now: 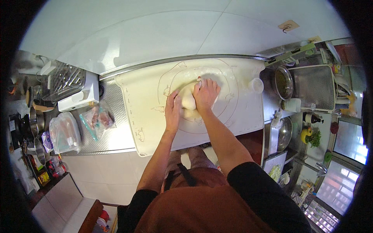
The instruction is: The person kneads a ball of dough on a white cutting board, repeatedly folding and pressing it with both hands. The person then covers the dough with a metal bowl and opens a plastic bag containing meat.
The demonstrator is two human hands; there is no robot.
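A lump of white dough (189, 100) lies on a pale kneading mat (143, 101) with printed circles and small drawings. My right hand (207, 94) is on the dough's right side, its fingers curled over the far part and its palm pressed down. My left hand (172, 110) rests along the dough's left side with its fingers stretched out, holding nothing. Flour dusts the mat around the dough. Part of the dough is hidden under my right hand.
A small white tub (255, 85) stands on the mat's right side. Beyond it are a round metal pan (284, 82) and a rectangular tray (313, 85). To the left, a plastic bag (97, 119) lies on the metal counter near a white appliance (79, 95). A wall rises behind the mat.
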